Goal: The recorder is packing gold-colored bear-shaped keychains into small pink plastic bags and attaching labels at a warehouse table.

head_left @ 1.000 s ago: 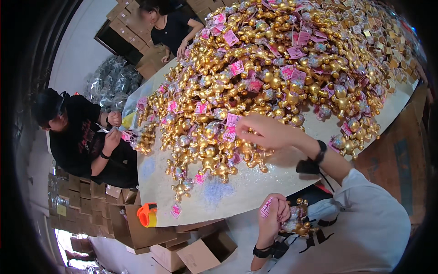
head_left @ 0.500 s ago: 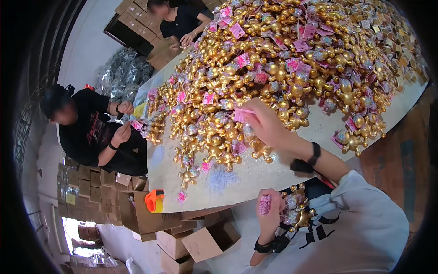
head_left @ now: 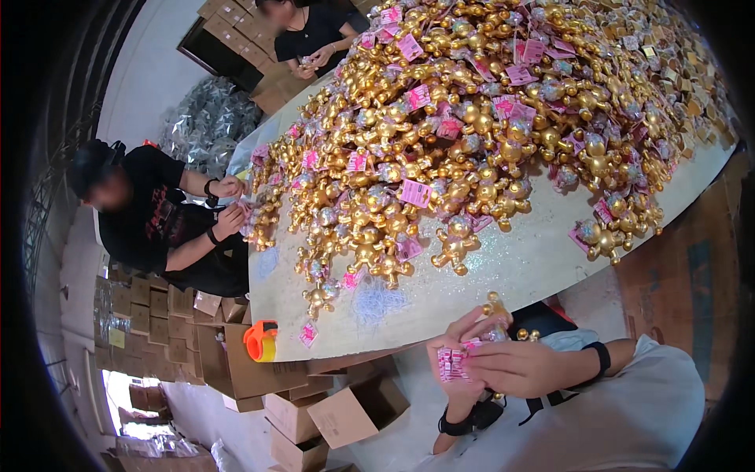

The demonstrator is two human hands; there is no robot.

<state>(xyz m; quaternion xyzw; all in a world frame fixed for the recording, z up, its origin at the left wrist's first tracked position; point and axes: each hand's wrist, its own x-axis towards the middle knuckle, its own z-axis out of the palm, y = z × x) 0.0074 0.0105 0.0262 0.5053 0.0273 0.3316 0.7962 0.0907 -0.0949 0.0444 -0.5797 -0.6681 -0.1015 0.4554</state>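
Observation:
Close to my body, below the table's near edge, both hands meet around a bunch of small gold bear-shaped figures (head_left: 494, 305) with pink tags. My left hand (head_left: 461, 390) is closed around the bunch, its stack of pink tags (head_left: 452, 364) facing outward. From the right, my right hand (head_left: 525, 366) lies against that stack, fingertips closed at the tags' edge. Its fingers cover most of the held figures. Beyond my hands, a large pile of similar gold figures (head_left: 472, 126) covers the table (head_left: 511, 271). One figure (head_left: 454, 245) lies at the pile's near edge.
An orange-and-yellow tape dispenser (head_left: 260, 341) sits at the table's left corner, near tangled pale strands (head_left: 379, 303). Open cardboard boxes (head_left: 346, 413) stand below. One person (head_left: 149, 212) works at the left, another (head_left: 314, 39) at the far side. Silvery bags (head_left: 208, 126) are heaped behind.
My right hand has come back from the pile, where it pinched a pink tag, to my left hand's bunch. The left-side person's hands have shifted slightly.

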